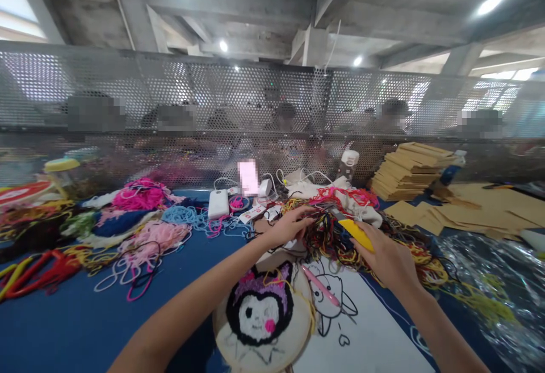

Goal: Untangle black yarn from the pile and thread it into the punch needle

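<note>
My right hand (385, 254) is closed round a yellow-handled cutter (356, 234), whose metal end points up and left over a tangle of dark, red and yellow yarn (330, 237). At the left edge of that tangle is my left hand (293, 226), its fingers bent together; what they hold, if anything, is too small to tell. Below my hands lies a round embroidery hoop (221, 342) with a black, white and purple character. A pink pen-like tool (321, 286) rests on a white sheet (361, 327) with a line drawing, right of the hoop.
Pink and blue yarn (145, 194) lies at the left, near red-handled scissors (42, 271). A white power bank (218, 204) and a lit phone (248, 177) stand ahead. Brown envelopes (409, 171) and clear plastic (494, 288) are at the right. A perforated metal screen (255, 95) runs behind.
</note>
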Demonstrator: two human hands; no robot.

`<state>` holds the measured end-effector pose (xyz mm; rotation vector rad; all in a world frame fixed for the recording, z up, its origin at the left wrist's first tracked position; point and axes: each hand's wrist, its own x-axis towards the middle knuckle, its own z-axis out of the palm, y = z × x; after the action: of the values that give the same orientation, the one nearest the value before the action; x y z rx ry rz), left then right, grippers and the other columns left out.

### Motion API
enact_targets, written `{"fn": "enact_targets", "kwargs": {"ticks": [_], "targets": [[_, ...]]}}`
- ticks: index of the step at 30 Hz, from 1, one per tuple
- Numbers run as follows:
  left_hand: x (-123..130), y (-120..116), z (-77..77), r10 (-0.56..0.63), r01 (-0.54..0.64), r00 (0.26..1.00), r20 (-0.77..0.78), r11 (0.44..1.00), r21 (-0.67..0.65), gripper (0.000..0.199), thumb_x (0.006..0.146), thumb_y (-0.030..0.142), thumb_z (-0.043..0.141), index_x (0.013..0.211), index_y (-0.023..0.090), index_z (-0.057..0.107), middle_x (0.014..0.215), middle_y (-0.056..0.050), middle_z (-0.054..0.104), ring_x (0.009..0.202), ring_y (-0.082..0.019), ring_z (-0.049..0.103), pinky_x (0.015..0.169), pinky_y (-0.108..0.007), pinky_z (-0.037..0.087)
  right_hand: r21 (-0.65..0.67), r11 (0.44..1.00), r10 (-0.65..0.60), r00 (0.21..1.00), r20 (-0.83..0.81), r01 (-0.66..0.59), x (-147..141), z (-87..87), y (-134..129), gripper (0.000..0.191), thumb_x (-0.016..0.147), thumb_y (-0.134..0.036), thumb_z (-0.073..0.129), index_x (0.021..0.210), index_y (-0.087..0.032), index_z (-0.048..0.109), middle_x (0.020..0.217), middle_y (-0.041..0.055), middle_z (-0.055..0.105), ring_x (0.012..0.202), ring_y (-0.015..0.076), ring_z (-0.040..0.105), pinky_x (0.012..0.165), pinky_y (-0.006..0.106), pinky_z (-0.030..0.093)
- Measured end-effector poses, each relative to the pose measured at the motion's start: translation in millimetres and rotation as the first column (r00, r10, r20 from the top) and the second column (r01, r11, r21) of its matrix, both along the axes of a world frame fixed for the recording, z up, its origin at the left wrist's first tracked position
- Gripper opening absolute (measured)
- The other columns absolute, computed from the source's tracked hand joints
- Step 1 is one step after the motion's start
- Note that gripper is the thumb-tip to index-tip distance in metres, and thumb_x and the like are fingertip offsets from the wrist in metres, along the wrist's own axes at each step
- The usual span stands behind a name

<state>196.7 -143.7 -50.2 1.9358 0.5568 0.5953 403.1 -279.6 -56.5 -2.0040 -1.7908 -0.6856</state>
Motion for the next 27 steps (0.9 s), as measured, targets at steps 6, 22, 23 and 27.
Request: {"fn": "enact_targets", "kwargs": {"ticks": [6,22,23,27], "targets": [[20.8,3.1,8.7,-0.148,0.162,0.986,0.077,0.959,-0.233,0.057,0.084,0.038,0.05,0.135,0.015,0.038,0.038,0.008,0.04,0.034,-0.007,0.032,0.04,-0.019,0.022,0.005,1.0,-0.011,1.0,0.006,0.011,5.2,4.1,-1.4,0.032,0.089,-0.033,0.04,0.115,-0.02,0.054,0.102,0.0049,0.067,0.072,0.0201,0.066,0.052,0.029,0.046],[49.1,-0.6,-13.7,0.011,0.053,0.98,0.198,0.948,-0.312,0.04,0.075,0.056,0.053,0.067,0.019,0.039,0.043,0.01,0.026,0.037,-0.005,0.022,0.039,-0.021,0.01,-0.05,0.997,-0.059,0.997,0.04,0.061,0.8,-6.7,5.0,0.037,0.089,-0.036,0.038,0.121,-0.024,0.053,0.094,0.0058,0.071,0.063,0.0218,0.067,0.05,0.028,0.044],[49.7,-1.2,-14.3,0.024,0.046,0.977,0.213,0.947,-0.319,0.04,0.075,0.055,0.053,0.066,0.019,0.037,0.045,0.01,0.025,0.038,-0.005,0.021,0.04,-0.021,0.01,-0.049,0.997,-0.065,0.997,0.05,0.067,-3.0,-8.4,6.4,0.037,0.09,-0.035,0.038,0.121,-0.024,0.053,0.094,0.006,0.071,0.063,0.022,0.067,0.05,0.028,0.043],[48.7,-2.8,-21.4,0.06,0.029,0.966,0.253,0.943,-0.333,0.039,0.076,0.052,0.051,0.067,0.02,0.033,0.05,0.01,0.021,0.041,-0.005,0.019,0.041,-0.021,0.011,-0.025,0.991,-0.13,0.991,0.04,0.131,-7.3,-6.3,7.9,0.036,0.091,-0.035,0.035,0.118,-0.025,0.055,0.092,0.0056,0.071,0.062,0.0228,0.067,0.05,0.029,0.041]]}}
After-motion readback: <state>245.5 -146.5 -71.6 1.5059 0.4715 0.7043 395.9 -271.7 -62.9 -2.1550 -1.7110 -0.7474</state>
